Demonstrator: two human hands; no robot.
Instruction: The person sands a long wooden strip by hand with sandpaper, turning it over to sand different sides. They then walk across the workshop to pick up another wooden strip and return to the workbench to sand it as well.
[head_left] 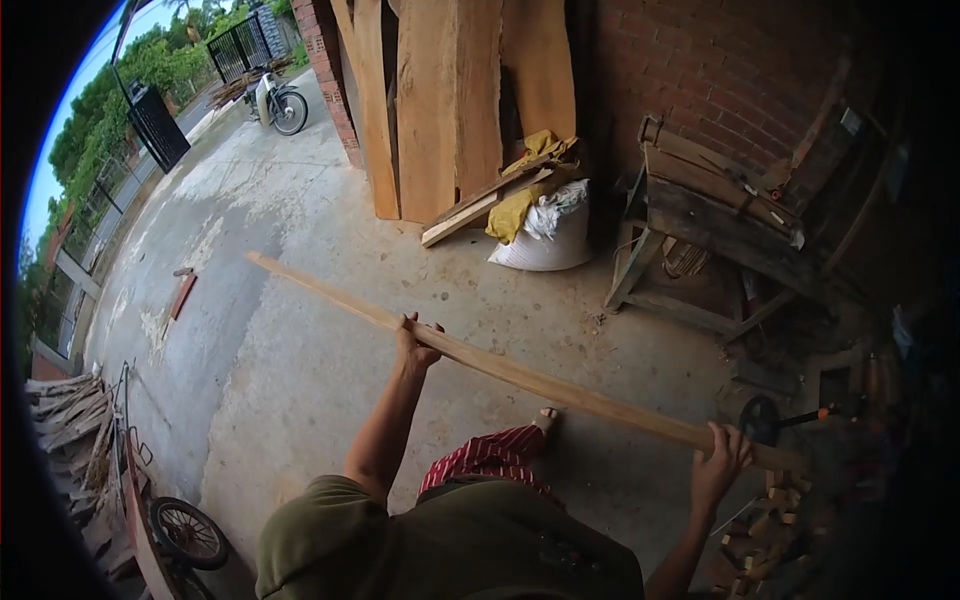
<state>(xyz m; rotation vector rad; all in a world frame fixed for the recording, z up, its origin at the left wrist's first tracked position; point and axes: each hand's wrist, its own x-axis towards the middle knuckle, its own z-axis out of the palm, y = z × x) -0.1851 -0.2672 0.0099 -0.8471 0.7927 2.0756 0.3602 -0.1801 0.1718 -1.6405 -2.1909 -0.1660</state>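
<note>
A long, narrow wooden plank stretches across the view in front of my body, from the upper left to the lower right. Near its middle-left, my left hand grips it from below, with the fingers and thumb around the edges. Close to the plank's right end, my right hand is closed over it, fingers on the upper face. The plank is held off the concrete floor, and its right tip fades into shadow.
Tall wooden slabs lean against the brick wall behind a stuffed white sack. A wooden workbench stands at the right. Cut wood pieces lie lower right; a wheel is lower left. A motorbike is parked outside.
</note>
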